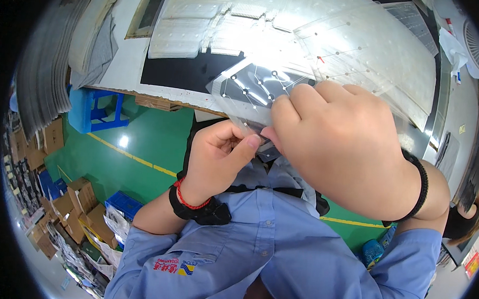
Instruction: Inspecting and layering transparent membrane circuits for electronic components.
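A clear plastic film printed with thin lines and round dots, like a circuit sheet, is held at the table's near edge. My left hand pinches its lower edge between thumb and curled fingers. Closed over the film's right part is my right hand, its knuckles up and its fingertips mostly hidden. The two thumbs come close together by the film's lower edge. Beyond the hands lie stacked clear sheets, and a larger clear sheet with dots and lines is spread at the right, bright with glare.
A black mat lies under the stacks. Piles of dark sheets stand at the far left. Below are a blue stool, cardboard boxes and a blue crate. A fan and another person are at right.
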A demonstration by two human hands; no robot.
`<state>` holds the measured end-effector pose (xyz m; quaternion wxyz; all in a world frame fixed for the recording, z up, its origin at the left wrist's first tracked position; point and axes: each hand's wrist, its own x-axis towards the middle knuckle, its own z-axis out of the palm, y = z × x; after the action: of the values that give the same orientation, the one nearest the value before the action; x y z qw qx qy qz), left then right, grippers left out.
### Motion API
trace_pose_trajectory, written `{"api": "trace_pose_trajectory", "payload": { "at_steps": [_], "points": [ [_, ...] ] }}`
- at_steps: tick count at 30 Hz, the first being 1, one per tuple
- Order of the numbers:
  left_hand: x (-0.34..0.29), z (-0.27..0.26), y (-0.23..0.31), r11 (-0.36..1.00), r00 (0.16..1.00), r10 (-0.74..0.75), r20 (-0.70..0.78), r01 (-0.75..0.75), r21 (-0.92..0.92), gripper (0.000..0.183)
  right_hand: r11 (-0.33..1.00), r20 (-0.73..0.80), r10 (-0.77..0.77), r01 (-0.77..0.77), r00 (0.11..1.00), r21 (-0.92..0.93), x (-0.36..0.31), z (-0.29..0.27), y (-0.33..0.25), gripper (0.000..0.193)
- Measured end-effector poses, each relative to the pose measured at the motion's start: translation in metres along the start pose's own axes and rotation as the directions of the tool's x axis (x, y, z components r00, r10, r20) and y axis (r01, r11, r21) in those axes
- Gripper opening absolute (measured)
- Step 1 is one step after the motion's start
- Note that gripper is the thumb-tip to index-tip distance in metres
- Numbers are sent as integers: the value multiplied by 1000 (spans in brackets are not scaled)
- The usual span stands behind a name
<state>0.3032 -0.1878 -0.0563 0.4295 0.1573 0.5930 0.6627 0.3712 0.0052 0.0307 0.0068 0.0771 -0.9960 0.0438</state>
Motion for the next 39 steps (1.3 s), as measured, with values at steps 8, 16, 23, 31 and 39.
{"api": "trace_pose_trajectory", "payload": {
  "at_steps": [8,16,23,31,39],
  "points": [
    [1,-1,-1,999,1000,25,11,-25,21,7,1000,-45,15,-16,999,-16,0,3,-3,26],
    [2,-3,-8,999,1000,5,19,-6,36,8,998,-4,-56,56,998,-18,9,14,6,48],
    [2,-4,-8,1000,1000,-21,18,22,-20,8,993,39,-105,103,994,60,8,7,7,29],
    [3,-4,-5,1000,999,-23,24,23,-7,10,995,-7,-84,84,996,44,1,5,-5,12],
    [1,-5,-2,999,999,-17,49,20,-51,10,997,-15,-71,71,997,15,1,3,-4,12]
  ]
}}
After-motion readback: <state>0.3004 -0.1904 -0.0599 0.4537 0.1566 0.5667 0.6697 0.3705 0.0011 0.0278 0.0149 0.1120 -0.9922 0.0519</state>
